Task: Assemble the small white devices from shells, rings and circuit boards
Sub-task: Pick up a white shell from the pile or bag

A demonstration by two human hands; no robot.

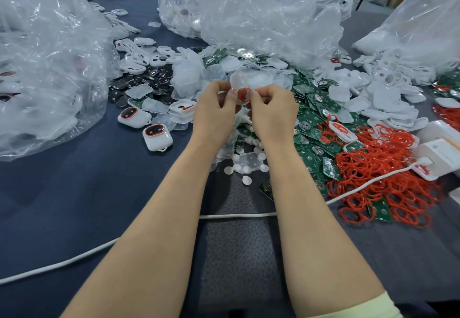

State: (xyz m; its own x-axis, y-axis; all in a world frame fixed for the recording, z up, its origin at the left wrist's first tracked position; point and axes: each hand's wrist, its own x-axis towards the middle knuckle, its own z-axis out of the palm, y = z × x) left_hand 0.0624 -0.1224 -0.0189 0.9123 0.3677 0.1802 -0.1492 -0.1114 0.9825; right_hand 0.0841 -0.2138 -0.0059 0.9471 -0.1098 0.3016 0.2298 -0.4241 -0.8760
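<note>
My left hand [216, 108] and my right hand [271, 109] meet above the table's middle, both pinching one small translucent white shell [237, 81] with a red ring [243, 93] on it. My fingers hide most of the shell. Two finished white devices [157, 137] with red-rimmed dark windows lie to the left. Loose red rings [378, 178] are heaped at the right. Green circuit boards [313, 108] spread right of my hands. White shells [388, 88] pile up at the far right.
Large clear plastic bags stand at the left [47, 63], the back middle [249, 14] and the back right [423, 19]. Small white discs [246, 165] lie under my wrists. A white cable [239, 215] crosses the blue cloth. White boxes [440, 151] sit at the right edge.
</note>
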